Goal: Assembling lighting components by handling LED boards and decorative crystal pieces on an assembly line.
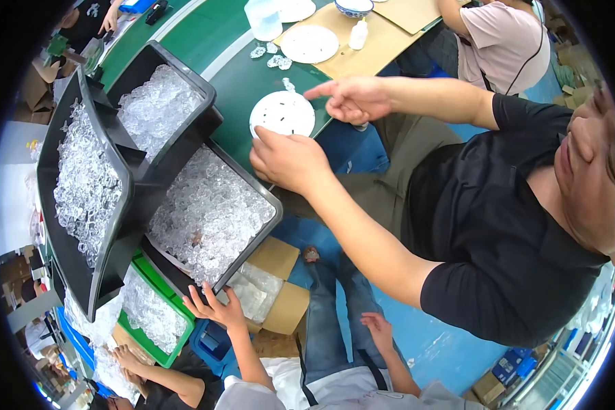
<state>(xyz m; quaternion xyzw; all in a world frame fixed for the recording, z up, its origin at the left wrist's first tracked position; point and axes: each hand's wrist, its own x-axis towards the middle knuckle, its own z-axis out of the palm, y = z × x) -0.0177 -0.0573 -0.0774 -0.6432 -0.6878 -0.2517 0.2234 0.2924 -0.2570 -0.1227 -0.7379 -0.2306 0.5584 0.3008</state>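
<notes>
Loosely spread, left hand (220,313) touches black bin (251,249); right hand (380,332) half-curled.

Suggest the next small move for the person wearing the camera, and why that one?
I'd probably lift the left hand over the black bin's rim and pick up one clear piece: its spread fingers are at the rim, the bin is heaped with clear pieces, and the right hand appears empty near the lap.
</notes>
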